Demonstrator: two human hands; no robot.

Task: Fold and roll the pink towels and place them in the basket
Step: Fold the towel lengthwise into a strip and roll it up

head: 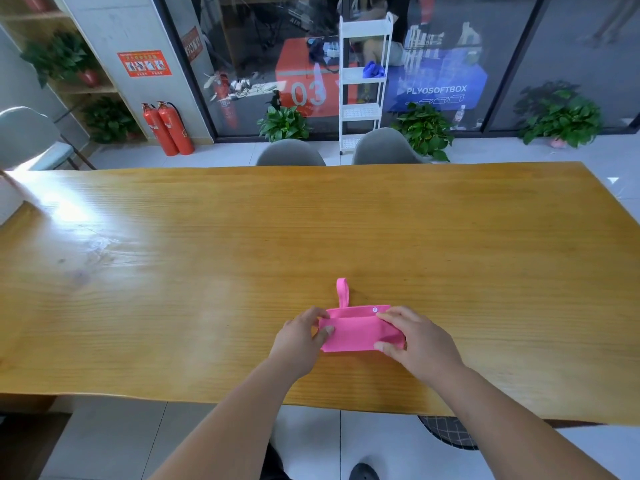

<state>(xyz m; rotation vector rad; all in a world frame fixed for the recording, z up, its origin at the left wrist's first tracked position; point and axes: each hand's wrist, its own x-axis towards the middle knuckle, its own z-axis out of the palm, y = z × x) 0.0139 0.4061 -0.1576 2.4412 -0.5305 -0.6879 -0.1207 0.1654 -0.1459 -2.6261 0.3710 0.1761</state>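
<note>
Two hands hold one pink towel (356, 332), folded small and lying flat on the wooden table (207, 271) near its front edge; no basket is in view. Likely fault: an uneven pull from either end would skew the fold or let it spring open. Left hand (301, 336) pinches the left end, thumb on top; right hand (419, 344) pinches the right end, fingers curled.

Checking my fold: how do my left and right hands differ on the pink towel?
The left hand pinches the pink towel's left end, the right hand its right end. The left hand's thumb lies on top; the right hand's forefinger lies near the white snap. Both grip it.
</note>
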